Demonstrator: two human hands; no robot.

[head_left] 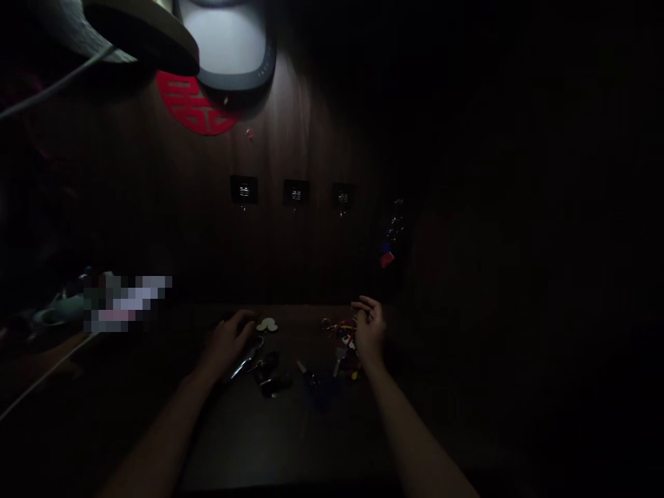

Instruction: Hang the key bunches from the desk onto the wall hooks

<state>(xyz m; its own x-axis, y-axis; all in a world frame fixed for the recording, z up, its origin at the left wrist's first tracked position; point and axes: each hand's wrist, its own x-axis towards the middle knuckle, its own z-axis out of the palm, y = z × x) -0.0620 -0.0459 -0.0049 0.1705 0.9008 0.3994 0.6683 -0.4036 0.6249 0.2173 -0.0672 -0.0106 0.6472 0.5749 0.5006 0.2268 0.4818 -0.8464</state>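
Note:
The scene is very dim. My left hand [231,337] rests low on the dark tabletop, fingers stretched forward and slightly bent. Just beyond its fingertips lies a white three-lobed flat piece [268,324]. A shiny metal clip [247,360] and a dark key bunch [270,377] lie beside that hand. My right hand [370,328] is over the right side, fingers loosely curved and apart, with no held thing visible. Next to it lies a bunch of keys with red and yellow trinkets [346,335]. Between the hands are keys with a blue tag [319,387].
Three dark square hooks [295,194] line the upright wooden panel. Right of them hangs a metal chain with red and blue tags [388,259]. A lit lamp [228,41] and red paper cutout [200,114] are above. A white cable [52,373] runs at left.

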